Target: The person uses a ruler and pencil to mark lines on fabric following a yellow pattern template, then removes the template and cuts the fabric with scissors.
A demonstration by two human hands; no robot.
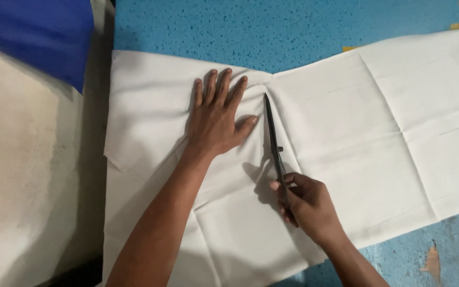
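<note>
Nearest the camera, the right hand (306, 204) is clenched around the handles of dark scissors (274, 143). Their blades look closed and run straight away from the hand, tilted slightly left, tip near the far edge of the white cloth (378, 159). Just left of the blades and a little farther off, the left hand (216, 119) lies flat with fingers spread, grasping nothing, pressing the cloth onto the blue speckled floor (240, 32).

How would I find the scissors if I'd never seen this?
Look at the big white cloth spread over the speckled blue floor. Near its middle, the right hand grips the scissors, beside the flat left hand. They are the only dark, thin, pointed thing on the pale fabric.
</note>
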